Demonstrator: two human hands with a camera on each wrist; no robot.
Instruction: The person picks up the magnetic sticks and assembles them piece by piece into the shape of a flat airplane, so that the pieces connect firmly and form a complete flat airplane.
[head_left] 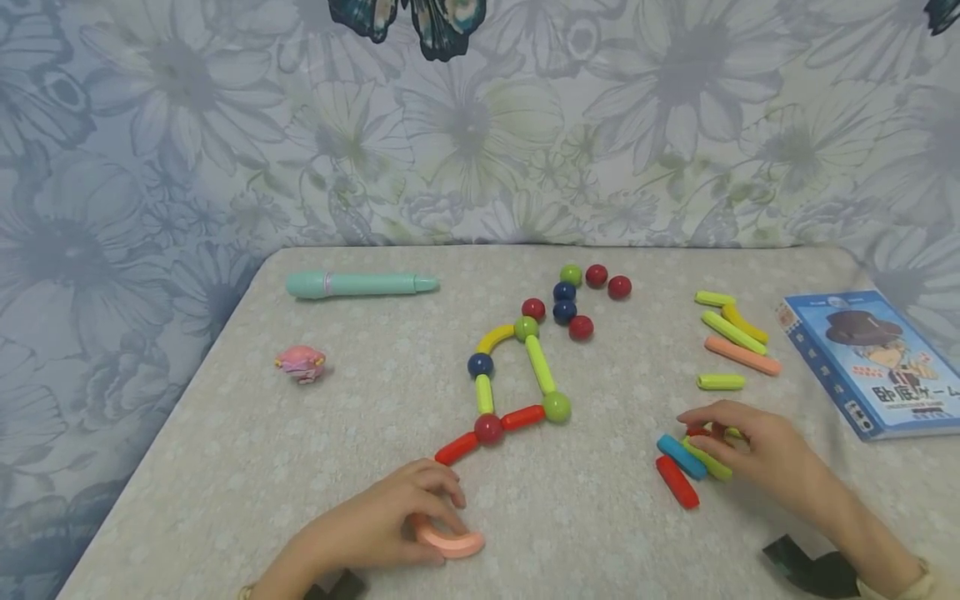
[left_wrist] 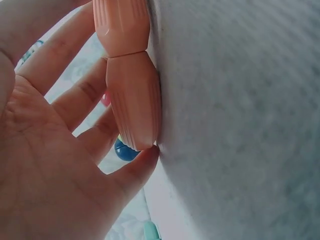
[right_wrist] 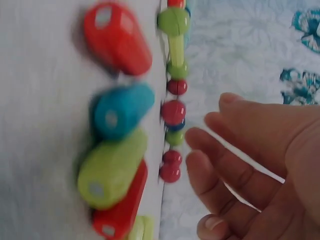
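Note:
My left hand (head_left: 397,512) curls round a salmon-orange curved rod (head_left: 457,546) near the table's front edge. In the left wrist view, the fingers lie behind this ribbed orange rod (left_wrist: 132,100), which shows a seam. Just ahead, a red stick (head_left: 456,448) begins a chain of sticks and balls, joined at a dark red ball (head_left: 489,429). My right hand (head_left: 765,454) hovers over loose sticks, fingers bent and apart, with nothing in it in the right wrist view. Below it lie a blue stick (right_wrist: 122,111), a yellow-green stick (right_wrist: 112,170) and red sticks (right_wrist: 117,37).
Several loose balls (head_left: 581,327) lie at the back middle. More sticks (head_left: 742,356) are at the right, beside a blue box (head_left: 877,367). A mint-green pen-shaped object (head_left: 363,285) and a small pink figure (head_left: 301,364) sit at the left. Floral fabric (head_left: 480,167) hangs behind the table.

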